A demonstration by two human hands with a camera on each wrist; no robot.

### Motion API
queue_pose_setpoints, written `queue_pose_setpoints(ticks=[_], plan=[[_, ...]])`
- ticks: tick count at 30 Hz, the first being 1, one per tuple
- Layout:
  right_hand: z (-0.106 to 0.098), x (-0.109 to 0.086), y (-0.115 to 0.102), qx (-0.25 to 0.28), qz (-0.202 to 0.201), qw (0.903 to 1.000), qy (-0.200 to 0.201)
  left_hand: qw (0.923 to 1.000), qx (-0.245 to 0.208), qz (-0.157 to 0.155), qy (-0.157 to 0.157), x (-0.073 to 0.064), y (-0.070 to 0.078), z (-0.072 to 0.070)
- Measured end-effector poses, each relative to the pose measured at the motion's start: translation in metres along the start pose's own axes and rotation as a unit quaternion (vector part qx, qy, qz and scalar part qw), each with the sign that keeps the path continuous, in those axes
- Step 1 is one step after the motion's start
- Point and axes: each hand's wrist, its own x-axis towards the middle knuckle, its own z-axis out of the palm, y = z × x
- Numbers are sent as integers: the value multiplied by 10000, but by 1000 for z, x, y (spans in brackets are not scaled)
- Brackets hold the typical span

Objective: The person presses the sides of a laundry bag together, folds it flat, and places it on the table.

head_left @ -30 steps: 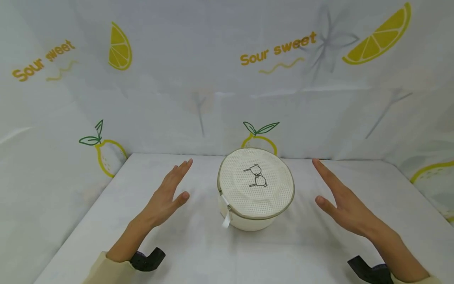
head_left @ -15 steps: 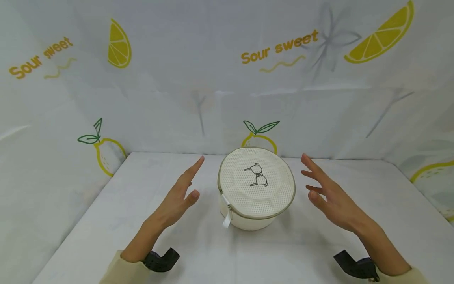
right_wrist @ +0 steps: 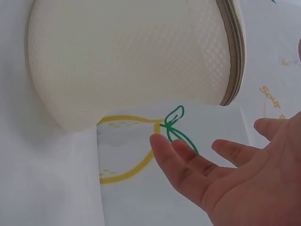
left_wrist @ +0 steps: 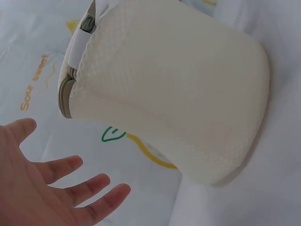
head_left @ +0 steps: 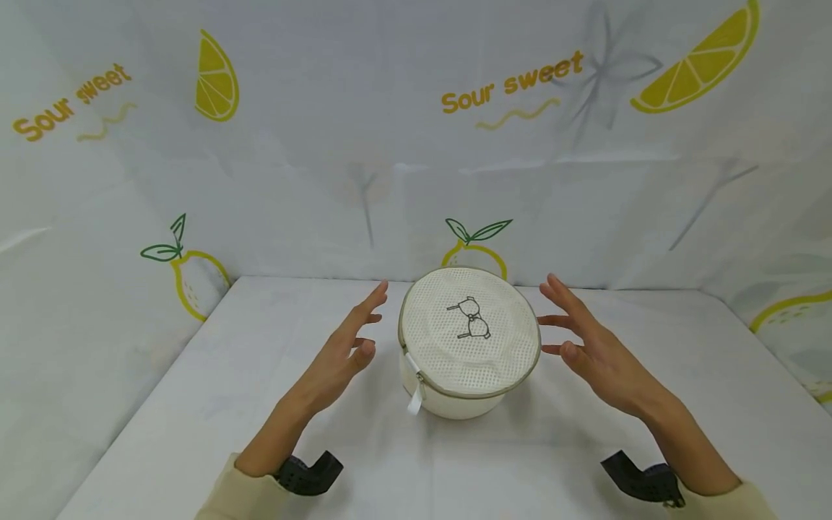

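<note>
A round cream mesh laundry bag (head_left: 464, 339) stands upright on the white table, its zipped lid printed with a line drawing of glasses. A white pull tab (head_left: 414, 399) hangs at the lid's front left. My left hand (head_left: 338, 361) is held just left of the bag with fingers spread and relaxed, holding nothing. On the other side, my right hand (head_left: 601, 357) has its fingertips close to the lid's right edge, fingers loosely bent. The left wrist view shows a gap between the hand and the bag's mesh side (left_wrist: 178, 84). The zip (right_wrist: 233, 52) appears in the right wrist view.
The white-covered table (head_left: 195, 404) ends at a backdrop cloth (head_left: 312, 195) printed with lemons and lettering, close behind the bag. Black wrist straps with camera mounts (head_left: 310, 474) sit at both wrists, below the cream sleeves.
Both hands have moved inward from either side toward the bag, and their fingers have spread and bent slightly. The bag has stayed in place.
</note>
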Motion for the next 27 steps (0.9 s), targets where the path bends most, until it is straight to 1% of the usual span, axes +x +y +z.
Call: queue_pose_setpoints(ticks=[5, 14, 17, 21, 27], plan=[[3, 3, -1, 157, 145, 9998, -26, 9999, -45, -114, -32, 1, 5, 4], [8, 5, -1, 143, 303, 9994, -49, 9997, -188, -145, -82, 1, 8, 11], [10, 6, -1, 271, 230, 9993, -79, 9995, -283, -102, -128, 2, 8, 14], [14, 7, 1, 614, 67, 9979, -188, 9991, -375, -69, -166, 3, 8, 18], [19, 9, 5, 923, 63, 9954, -254, 9986, -488, -94, -169, 7, 7, 25]])
